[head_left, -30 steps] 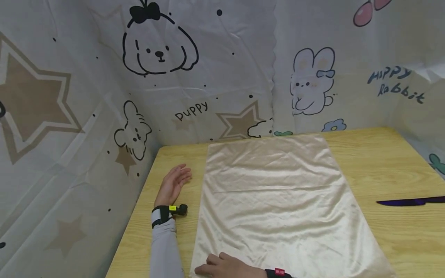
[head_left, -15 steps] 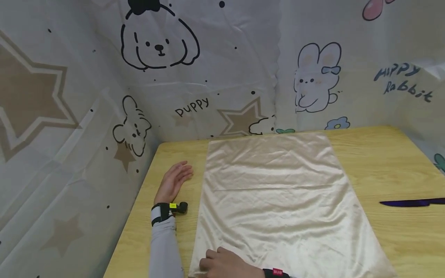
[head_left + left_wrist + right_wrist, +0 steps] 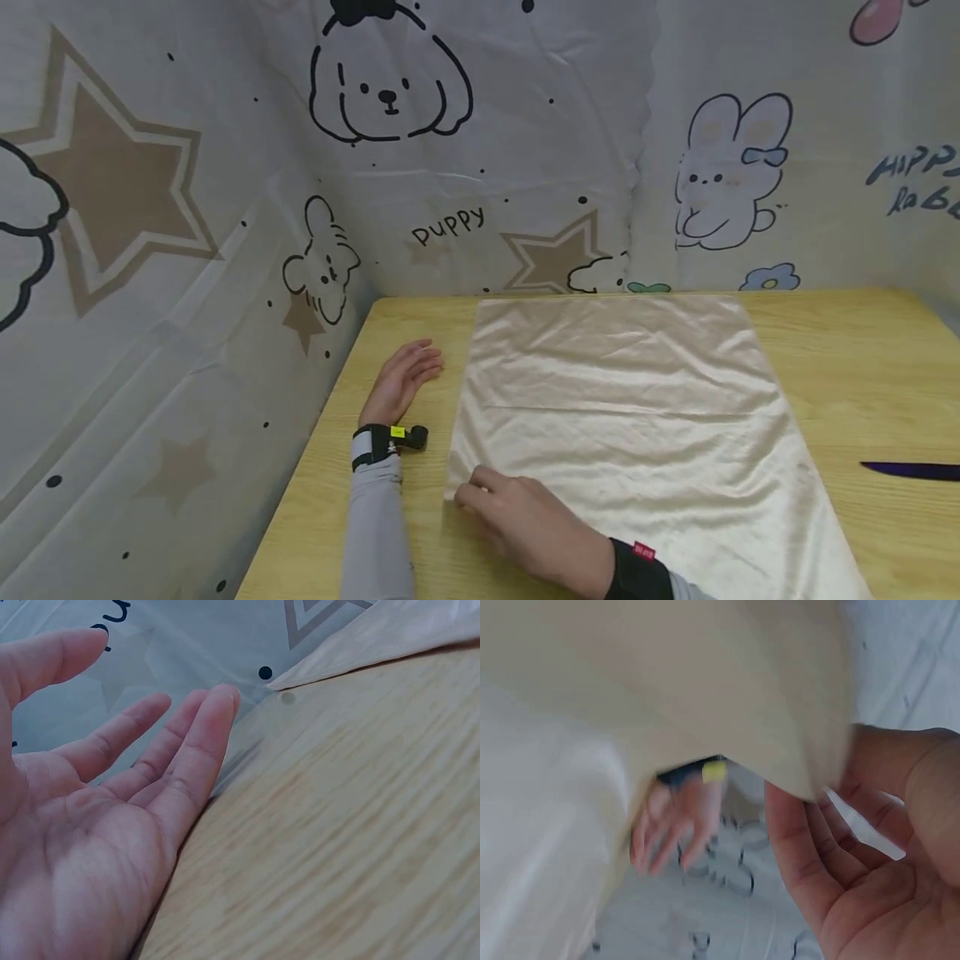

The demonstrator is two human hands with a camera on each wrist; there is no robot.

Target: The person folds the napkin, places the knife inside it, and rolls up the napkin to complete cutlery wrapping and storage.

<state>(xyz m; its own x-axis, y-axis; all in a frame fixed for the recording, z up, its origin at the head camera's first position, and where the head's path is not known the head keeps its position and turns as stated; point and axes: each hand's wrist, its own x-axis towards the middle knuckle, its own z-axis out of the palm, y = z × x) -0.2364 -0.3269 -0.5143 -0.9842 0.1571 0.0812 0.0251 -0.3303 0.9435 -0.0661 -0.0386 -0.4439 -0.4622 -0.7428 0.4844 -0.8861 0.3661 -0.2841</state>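
Note:
A cream satin cloth (image 3: 622,383) lies spread on the wooden table, wrinkled across its middle. My right hand (image 3: 540,529) pinches the cloth's near left corner between thumb and fingers. In the right wrist view, the cloth (image 3: 675,675) hangs from those fingers, raised off the table and somewhat blurred. Left of the cloth, my left hand (image 3: 402,383) rests on its side on the tabletop. The left wrist view has this hand (image 3: 112,810) with relaxed, fairly straight fingers and nothing in the palm; the cloth's edge lies apart from it.
A dark purple knife (image 3: 911,472) lies on the table (image 3: 847,358) to the right of the cloth, its handle out of frame. A printed white curtain (image 3: 480,150) hangs along the back and left of the table.
My right hand has moved away from me and up, carrying the near left corner with it, so bare tabletop shows beneath. The left hand stays put; the head view has shifted rightward in the frame.

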